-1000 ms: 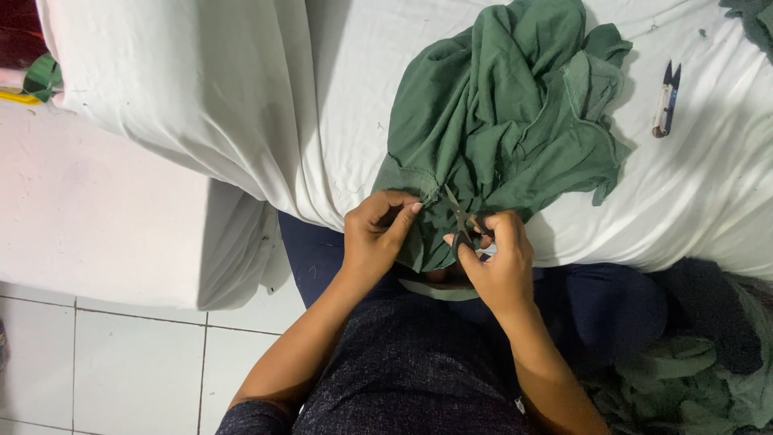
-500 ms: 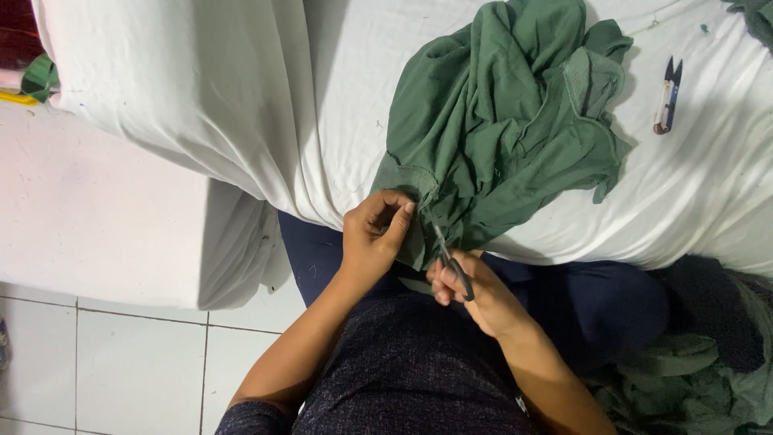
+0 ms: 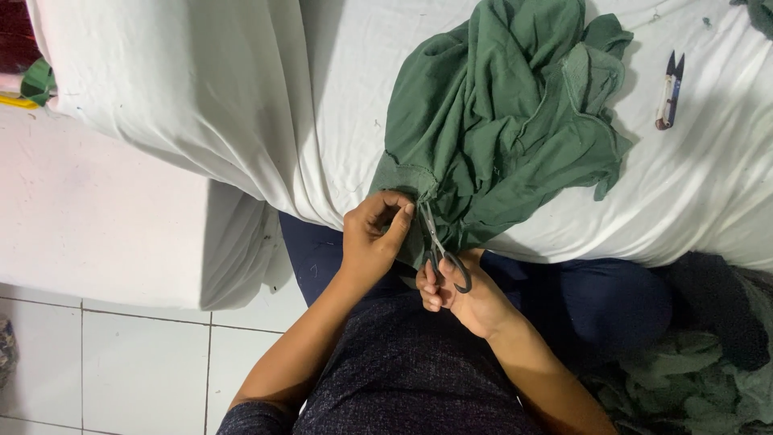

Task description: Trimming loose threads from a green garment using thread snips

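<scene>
The person sits close against a table draped in a white cloth [image 3: 241, 105], and a crumpled green garment [image 3: 503, 121] lies heaped on it, its lower edge hanging over the near side toward the lap. The left hand [image 3: 374, 238] pinches that hanging edge, thumb and fingers closed on a fold of the green fabric just beside the blades. The right hand [image 3: 467, 294] is wrapped around a pair of small dark scissors [image 3: 439, 246], fingers through the loops, the blades pointing up into the fabric at the spot the other hand holds; from where I stand the blades look nearly closed, though the cloth hides their tips. Both hands sit close together at the table's edge, above dark blue trousers [image 3: 580, 298]. Well off to the right on the white cloth lies a small thread snipper [image 3: 668, 90], on its own and untouched. Down in the lower right corner there is a loose pile of more green fabric [image 3: 692, 379] beside the person's leg, and white floor tiles [image 3: 105, 362] show at the lower left.
</scene>
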